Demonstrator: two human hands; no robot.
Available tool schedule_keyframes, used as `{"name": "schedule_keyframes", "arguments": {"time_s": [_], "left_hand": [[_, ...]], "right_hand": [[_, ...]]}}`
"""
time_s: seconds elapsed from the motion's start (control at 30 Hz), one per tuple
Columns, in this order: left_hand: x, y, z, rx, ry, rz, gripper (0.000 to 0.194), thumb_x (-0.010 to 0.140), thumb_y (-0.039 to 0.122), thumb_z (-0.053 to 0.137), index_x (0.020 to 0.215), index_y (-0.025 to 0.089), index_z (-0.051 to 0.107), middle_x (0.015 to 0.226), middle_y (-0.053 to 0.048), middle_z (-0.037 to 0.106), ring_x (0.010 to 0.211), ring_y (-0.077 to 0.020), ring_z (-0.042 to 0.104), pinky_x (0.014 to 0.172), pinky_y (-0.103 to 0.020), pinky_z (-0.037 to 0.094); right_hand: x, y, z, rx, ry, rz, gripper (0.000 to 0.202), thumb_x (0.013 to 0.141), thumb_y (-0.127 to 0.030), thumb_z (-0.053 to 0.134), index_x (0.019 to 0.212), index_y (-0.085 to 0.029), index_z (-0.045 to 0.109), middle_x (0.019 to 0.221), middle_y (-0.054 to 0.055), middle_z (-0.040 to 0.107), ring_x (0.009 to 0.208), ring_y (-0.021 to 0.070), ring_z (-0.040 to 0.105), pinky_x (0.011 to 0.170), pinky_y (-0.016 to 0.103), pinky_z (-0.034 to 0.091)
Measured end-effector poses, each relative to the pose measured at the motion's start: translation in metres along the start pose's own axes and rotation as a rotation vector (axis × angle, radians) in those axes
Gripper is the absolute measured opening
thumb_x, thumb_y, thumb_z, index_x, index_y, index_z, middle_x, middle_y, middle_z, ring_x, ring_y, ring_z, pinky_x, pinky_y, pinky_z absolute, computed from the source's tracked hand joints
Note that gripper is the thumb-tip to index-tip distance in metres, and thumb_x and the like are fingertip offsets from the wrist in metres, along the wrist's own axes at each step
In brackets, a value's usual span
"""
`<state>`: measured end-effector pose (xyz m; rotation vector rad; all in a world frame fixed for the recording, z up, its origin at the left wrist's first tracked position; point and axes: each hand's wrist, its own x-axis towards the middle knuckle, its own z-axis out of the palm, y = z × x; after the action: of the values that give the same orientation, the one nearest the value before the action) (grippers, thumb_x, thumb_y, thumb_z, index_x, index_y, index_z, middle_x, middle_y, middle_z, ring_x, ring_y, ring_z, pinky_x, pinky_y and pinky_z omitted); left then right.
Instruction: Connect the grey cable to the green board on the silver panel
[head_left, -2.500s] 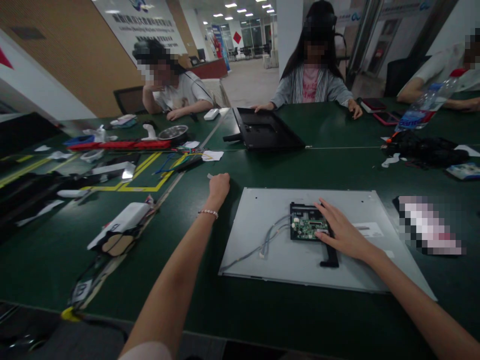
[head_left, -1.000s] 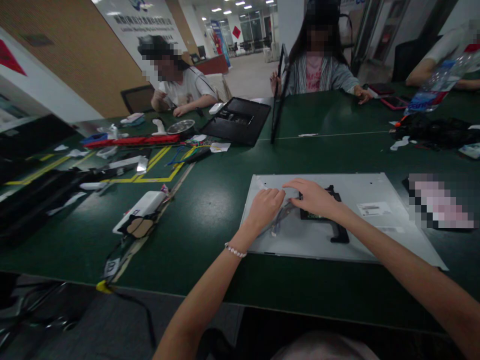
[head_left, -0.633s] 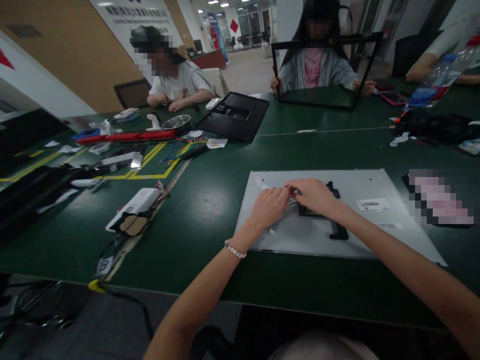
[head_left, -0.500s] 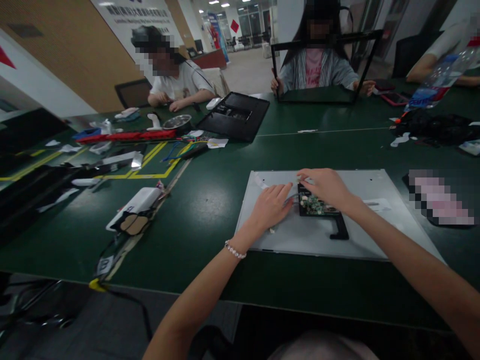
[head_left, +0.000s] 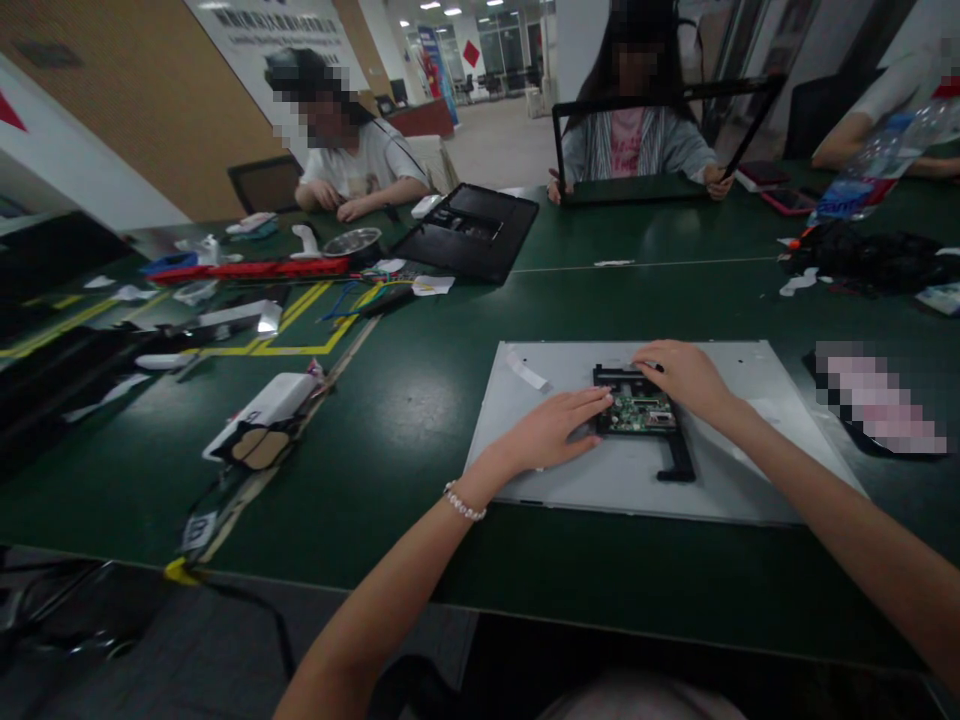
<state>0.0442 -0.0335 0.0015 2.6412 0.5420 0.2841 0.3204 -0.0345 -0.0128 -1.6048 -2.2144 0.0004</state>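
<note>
A light grey flat panel [head_left: 720, 490] lies on the table in front of me. On it sits a black plastic bracket [head_left: 679, 456] with a green circuit board [head_left: 637, 414] inside. My left hand [head_left: 559, 428] rests flat with fingers stretched out, its fingertips touching the left edge of the bracket and board. At the bracket's top right, my right hand [head_left: 679, 372] is closed, fingers pinched together. A small dark piece shows at those fingertips; I cannot tell whether it is part of the bracket. A strip of whitish tape [head_left: 528, 372] lies on the panel's upper left.
A phone-like object [head_left: 874, 400] lies right of the panel, a white battery-like pack [head_left: 262, 420] to the left. Across the table, one person [head_left: 360, 160] sits near a black cover [head_left: 472, 230]; another holds a black frame [head_left: 559, 150]. A bottle [head_left: 862, 180] stands far right.
My right hand has shifted right along the bracket's top edge, uncovering more bracket and board. My left hand has slid slightly right onto the bracket's left side. The person opposite has lowered the frame slightly.
</note>
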Motion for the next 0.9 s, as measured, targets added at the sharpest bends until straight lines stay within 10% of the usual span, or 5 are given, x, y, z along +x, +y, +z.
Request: {"name": "schedule_keyframes", "arguments": {"time_s": [0.73, 0.9], "left_hand": [[0.001, 0.003, -0.003, -0.045, 0.012, 0.007, 0.058, 0.095, 0.030, 0.054, 0.150, 0.022, 0.037, 0.158, -0.010, 0.035, 0.142, -0.0247, 0.038, 0.118, -0.046, 0.034], [0.000, -0.002, -0.014, -0.051, 0.174, -0.047, 0.053, 0.095, 0.031, 0.055, 0.146, 0.024, 0.042, 0.158, -0.009, 0.034, 0.142, -0.0238, 0.039, 0.116, -0.044, 0.037]], "right_hand": [[0.001, -0.002, -0.009, -0.054, -0.163, -0.057, 0.027, 0.093, -0.021, 0.049, 0.098, -0.020, 0.076, 0.107, 0.008, 0.074, 0.097, 0.0225, 0.068, 0.084, 0.034, 0.051], [0.002, 0.003, -0.011, -0.024, -0.184, -0.062, 0.026, 0.092, -0.023, 0.051, 0.099, -0.021, 0.076, 0.108, 0.008, 0.075, 0.100, 0.0229, 0.068, 0.089, 0.036, 0.051]]}}
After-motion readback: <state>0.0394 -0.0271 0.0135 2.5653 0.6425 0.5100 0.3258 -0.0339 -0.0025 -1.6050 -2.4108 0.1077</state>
